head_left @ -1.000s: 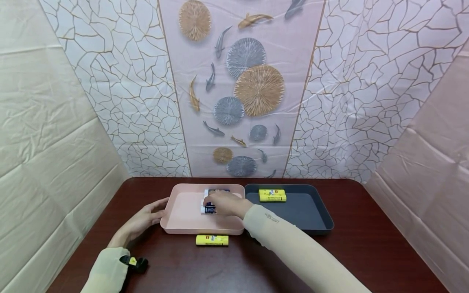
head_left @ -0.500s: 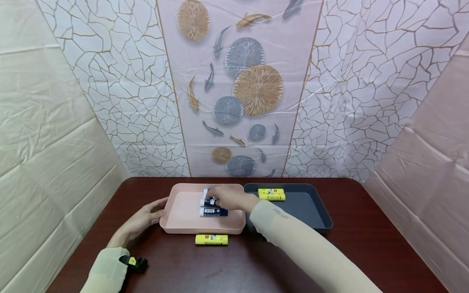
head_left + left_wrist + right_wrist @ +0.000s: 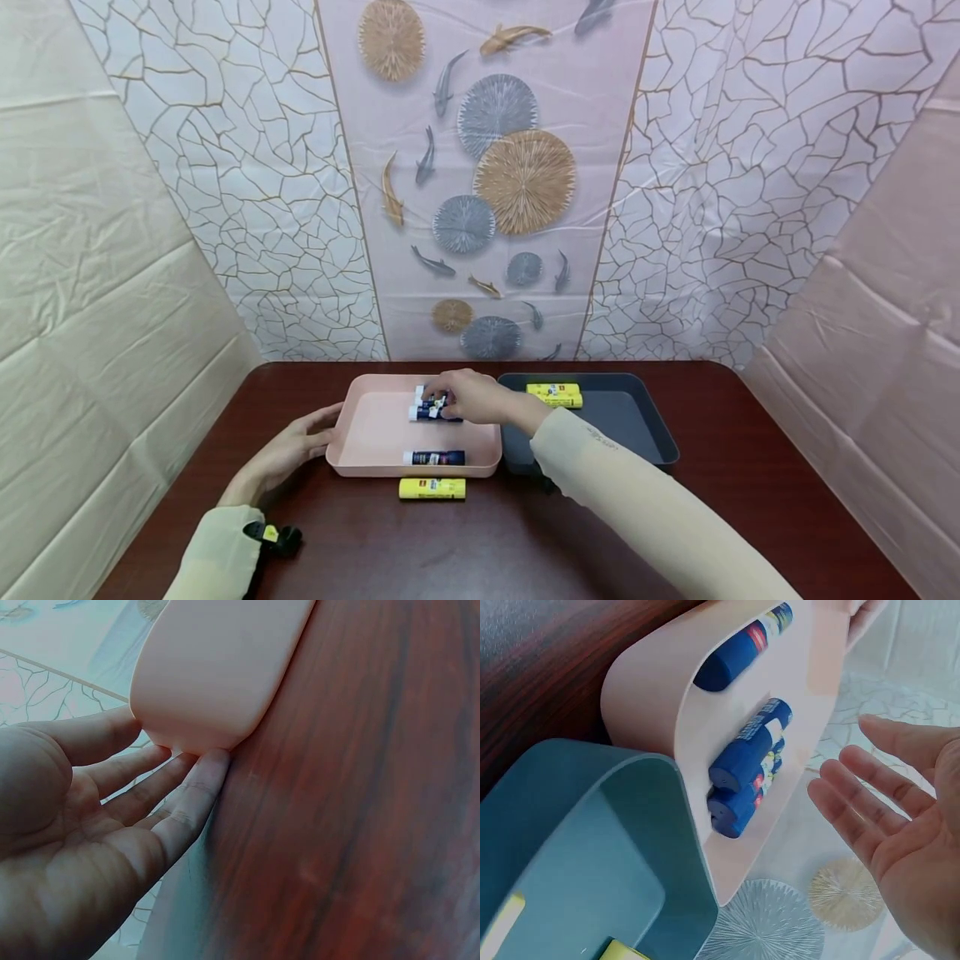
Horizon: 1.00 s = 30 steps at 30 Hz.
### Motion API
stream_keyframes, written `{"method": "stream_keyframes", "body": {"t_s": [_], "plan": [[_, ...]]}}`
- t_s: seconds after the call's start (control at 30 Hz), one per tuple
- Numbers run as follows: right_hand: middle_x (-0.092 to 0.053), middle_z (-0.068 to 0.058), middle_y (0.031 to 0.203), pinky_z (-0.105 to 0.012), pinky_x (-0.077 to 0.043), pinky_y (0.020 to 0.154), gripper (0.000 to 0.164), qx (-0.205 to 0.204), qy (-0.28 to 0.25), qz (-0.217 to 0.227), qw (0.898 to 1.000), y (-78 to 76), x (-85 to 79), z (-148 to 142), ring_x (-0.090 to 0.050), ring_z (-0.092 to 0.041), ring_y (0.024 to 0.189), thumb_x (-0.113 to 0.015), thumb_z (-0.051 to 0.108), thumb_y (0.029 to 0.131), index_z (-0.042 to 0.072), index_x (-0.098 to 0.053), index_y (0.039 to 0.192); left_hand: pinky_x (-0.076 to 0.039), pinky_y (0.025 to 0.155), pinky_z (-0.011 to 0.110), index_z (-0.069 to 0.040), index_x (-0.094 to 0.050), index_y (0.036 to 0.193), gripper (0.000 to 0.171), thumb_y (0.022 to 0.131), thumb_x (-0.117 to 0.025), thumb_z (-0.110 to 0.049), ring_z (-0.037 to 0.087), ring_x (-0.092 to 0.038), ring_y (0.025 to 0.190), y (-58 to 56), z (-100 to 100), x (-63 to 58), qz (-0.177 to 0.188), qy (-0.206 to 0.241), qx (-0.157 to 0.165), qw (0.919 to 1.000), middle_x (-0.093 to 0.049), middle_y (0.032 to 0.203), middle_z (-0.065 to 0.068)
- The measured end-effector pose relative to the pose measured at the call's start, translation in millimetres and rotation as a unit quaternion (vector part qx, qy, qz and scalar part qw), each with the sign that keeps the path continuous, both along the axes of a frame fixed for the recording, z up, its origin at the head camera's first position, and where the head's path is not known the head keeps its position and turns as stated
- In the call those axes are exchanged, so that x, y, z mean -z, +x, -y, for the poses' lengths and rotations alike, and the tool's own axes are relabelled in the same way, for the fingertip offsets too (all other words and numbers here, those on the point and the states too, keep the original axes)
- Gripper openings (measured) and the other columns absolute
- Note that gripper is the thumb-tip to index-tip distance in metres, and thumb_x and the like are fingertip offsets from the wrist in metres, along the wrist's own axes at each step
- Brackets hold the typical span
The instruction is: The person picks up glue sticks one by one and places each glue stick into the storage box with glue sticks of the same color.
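In the head view, my right hand hovers over a group of dark blue glue sticks with white caps, lying side by side in the pink tray. The right wrist view shows the right hand's fingers extended, holding nothing and apart from the sticks. Another blue glue stick lies alone along the tray's front wall. My left hand touches the tray's left end; its fingertips rest against the outer wall without curling round it. Part of the grouped sticks is hidden behind the right hand.
A dark grey tray stands directly right of the pink one. Two yellow cylinders lie at its back left. In front of the pink tray, another yellow cylinder lies on the dark red table. Patterned cloth hangs behind.
One blue glue stick has moved from beside the group to the pink tray's front wall. My right hand has lifted off and shifted back. My left hand has stayed put.
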State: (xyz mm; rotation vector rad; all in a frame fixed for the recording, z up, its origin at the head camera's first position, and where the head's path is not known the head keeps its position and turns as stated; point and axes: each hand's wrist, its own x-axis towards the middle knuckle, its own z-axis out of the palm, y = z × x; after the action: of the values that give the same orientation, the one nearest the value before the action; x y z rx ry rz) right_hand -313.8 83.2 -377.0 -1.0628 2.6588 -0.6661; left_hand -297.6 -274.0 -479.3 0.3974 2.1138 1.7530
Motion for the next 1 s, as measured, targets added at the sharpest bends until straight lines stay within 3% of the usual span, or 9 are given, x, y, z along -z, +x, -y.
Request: {"method": "stream_keyframes", "body": {"t_s": [0.17,0.3,0.43,0.57,0.7,1.0], "plan": [[-0.061,-0.003,0.145,-0.029,-0.054,0.08,0.04,-0.008,-0.014,0.01,1.0,10.0,-6.4,-6.1,-0.065,-0.021,0.108,-0.072,0.007,0.099,0.017,-0.069,0.137,-0.051,0.1,0.025,0.001,-0.018,0.164,0.065,0.109,-0.051,-0.01,0.035,-0.045,0.141,0.2,-0.5,-1.2,0.004,-0.006,-0.007,0.9999,-0.019,0.168,0.027],[-0.066,-0.001,0.133,-0.027,-0.054,0.082,0.039,-0.024,-0.027,0.001,0.999,19.7,-8.7,-9.9,-0.065,-0.021,0.107,-0.075,0.01,0.097,0.016,-0.07,0.135,-0.051,0.1,0.025,0.001,-0.018,0.165,0.065,0.109,-0.051,-0.009,0.035,-0.044,0.142,0.1,-0.5,-1.3,0.006,-0.006,-0.01,0.9999,-0.019,0.168,0.027],[-0.069,-0.002,0.125,-0.028,-0.055,0.088,0.039,-0.038,-0.047,0.024,0.998,33.4,-7.7,-12.0,-0.066,-0.022,0.112,-0.073,0.01,0.098,0.014,-0.068,0.137,-0.051,0.1,0.024,0.001,-0.019,0.165,0.065,0.109,-0.051,-0.01,0.034,-0.044,0.141,0.4,-0.1,-0.8,0.006,-0.005,-0.01,0.9999,-0.019,0.168,0.026],[-0.069,-0.004,0.131,-0.034,-0.055,0.1,0.04,-0.045,-0.05,0.053,0.996,49.3,-1.5,-10.8,-0.065,-0.023,0.122,-0.069,0.01,0.101,0.014,-0.065,0.141,-0.051,0.1,0.024,0.001,-0.019,0.165,0.066,0.109,-0.052,-0.011,0.035,-0.044,0.142,0.8,0.8,0.1,0.005,-0.005,-0.007,1.0,-0.019,0.168,0.026],[-0.069,-0.004,0.135,-0.039,-0.052,0.105,0.039,-0.06,-0.05,0.052,0.996,62.6,6.9,-7.3,-0.064,-0.018,0.124,-0.068,0.01,0.102,0.012,-0.065,0.14,-0.051,0.101,0.026,0.0,-0.02,0.165,0.067,0.109,-0.054,-0.013,0.038,-0.042,0.143,1.0,1.0,0.5,0.005,-0.004,-0.005,1.0,-0.019,0.169,0.026],[-0.071,0.001,0.129,-0.031,-0.054,0.1,0.037,-0.075,-0.067,0.08,0.992,79.5,22.0,-6.6,-0.063,-0.003,0.115,-0.068,0.008,0.101,0.011,-0.067,0.138,-0.051,0.101,0.026,0.0,-0.02,0.164,0.067,0.109,-0.055,-0.014,0.039,-0.041,0.144,0.3,0.6,-0.3,0.003,-0.004,-0.004,1.0,-0.019,0.169,0.026]]}}
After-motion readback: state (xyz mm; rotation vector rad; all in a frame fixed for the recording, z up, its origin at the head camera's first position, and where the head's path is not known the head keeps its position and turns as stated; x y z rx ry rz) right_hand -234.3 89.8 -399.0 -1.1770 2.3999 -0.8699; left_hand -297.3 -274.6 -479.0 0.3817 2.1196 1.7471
